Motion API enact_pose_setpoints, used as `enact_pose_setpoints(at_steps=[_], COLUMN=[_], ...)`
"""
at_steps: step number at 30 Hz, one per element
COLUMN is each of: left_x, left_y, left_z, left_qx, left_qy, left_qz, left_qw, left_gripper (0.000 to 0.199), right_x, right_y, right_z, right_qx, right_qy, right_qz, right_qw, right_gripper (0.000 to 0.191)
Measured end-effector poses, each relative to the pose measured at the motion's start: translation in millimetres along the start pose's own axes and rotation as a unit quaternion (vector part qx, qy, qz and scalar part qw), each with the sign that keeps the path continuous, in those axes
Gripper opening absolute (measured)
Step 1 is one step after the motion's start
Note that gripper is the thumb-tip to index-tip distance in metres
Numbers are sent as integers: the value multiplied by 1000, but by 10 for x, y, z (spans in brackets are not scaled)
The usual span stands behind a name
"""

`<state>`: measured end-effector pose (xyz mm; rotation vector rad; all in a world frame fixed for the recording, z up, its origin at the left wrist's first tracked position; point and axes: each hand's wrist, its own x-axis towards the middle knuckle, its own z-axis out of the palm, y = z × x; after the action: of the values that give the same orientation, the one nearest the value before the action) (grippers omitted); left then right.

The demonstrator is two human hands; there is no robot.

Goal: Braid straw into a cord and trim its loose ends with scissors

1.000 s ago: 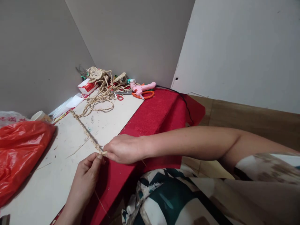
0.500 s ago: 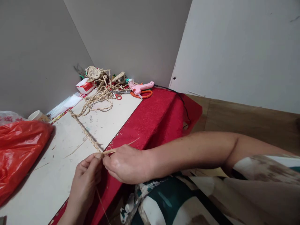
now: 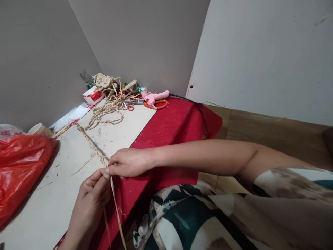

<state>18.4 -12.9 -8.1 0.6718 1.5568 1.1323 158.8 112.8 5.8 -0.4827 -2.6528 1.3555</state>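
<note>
A braided straw cord (image 3: 91, 143) runs slantwise over the white board (image 3: 132, 130) to my fingertips near the board's edge. My left hand (image 3: 95, 191) pinches the cord's near end between thumb and forefinger. Right against it, my right hand (image 3: 130, 162) is closed with its thumb and fingertips at the same spot, on the straw there. Loose straw strands (image 3: 116, 205) hang from the pinch down past the red cloth (image 3: 166, 130). The exact crossing of the strands is hidden under my fingers.
At the back lie a tangle of straw cord (image 3: 109, 113), a pink glue gun (image 3: 155, 97), orange-handled scissors (image 3: 162, 104) and a red-white box (image 3: 93, 95). A red plastic bag (image 3: 23, 166) and a paper cup (image 3: 39, 129) are at left. Grey walls stand close behind.
My right hand has moved up and slightly left, over the cord's end. The strand it held out to the right now hangs downward. My left hand keeps its pinch.
</note>
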Motion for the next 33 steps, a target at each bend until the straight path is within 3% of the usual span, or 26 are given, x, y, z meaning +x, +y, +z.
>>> enact_pose_setpoints(at_steps=[7,11,13,15,17,20,22,24,26,27,29,31,33], left_x=[24,-48,-102,-150,-179,-177,-159,-152,-172,-193,-241,-264,-234], left_y=[-14,40,58,47,-1,-124,-206,-259,-264,-246,-173,-66,38], left_z=[-59,-14,17,32,27,2,-10,-6,15,29,54,61,49], left_qx=[82,183,284,434,567,672,705,711,684,660,597,529,446], left_qy=[-25,5,38,87,128,153,155,141,93,59,15,66,182], left_qz=[6,57,104,170,240,326,369,414,455,465,453,395,315], left_qw=[996,981,952,880,777,647,586,552,563,587,662,748,818], left_gripper=[27,32,31,30,29,22,20,18,16,15,17,23,23], right_x=[108,87,72,54,30,-22,-58,-81,-88,-88,-85,-83,-80], right_y=[124,181,190,188,174,125,87,65,66,73,88,98,100], right_z=[30,130,211,285,341,386,398,402,396,388,361,323,286], right_qx=[103,194,219,240,260,282,303,331,363,381,422,468,509], right_qy=[-85,-31,16,50,69,82,69,53,37,31,14,1,-12], right_qz=[18,49,80,99,104,116,131,138,139,138,138,143,144], right_qw=[991,979,972,964,958,949,941,932,921,914,896,872,849], right_gripper=[36,32,28,25,24,23,25,26,21,18,15,16,17])
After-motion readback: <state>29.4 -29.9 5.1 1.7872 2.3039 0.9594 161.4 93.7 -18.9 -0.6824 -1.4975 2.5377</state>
